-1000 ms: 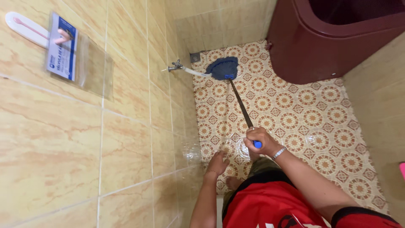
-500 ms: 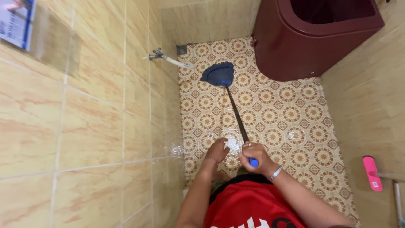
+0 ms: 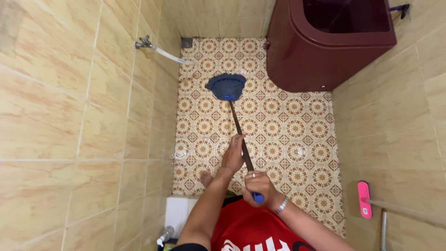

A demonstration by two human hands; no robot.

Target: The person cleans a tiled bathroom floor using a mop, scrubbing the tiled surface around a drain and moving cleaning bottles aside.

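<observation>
We hold the mop (image 3: 232,100) with its long handle running straight away from us, right hand (image 3: 258,186) closed around the blue end, left hand (image 3: 233,154) higher on the shaft, fingers loosely wrapping it, head on the floor (image 3: 297,135) far ahead.

Our right hand (image 3: 258,186) gripped the blue end of the mop (image 3: 227,87) handle, our left hand (image 3: 233,154) wrapped the shaft higher up. The blue mop head rested on the patterned floor (image 3: 297,130), near the maroon tub (image 3: 325,46) and wall tap (image 3: 145,43).
</observation>
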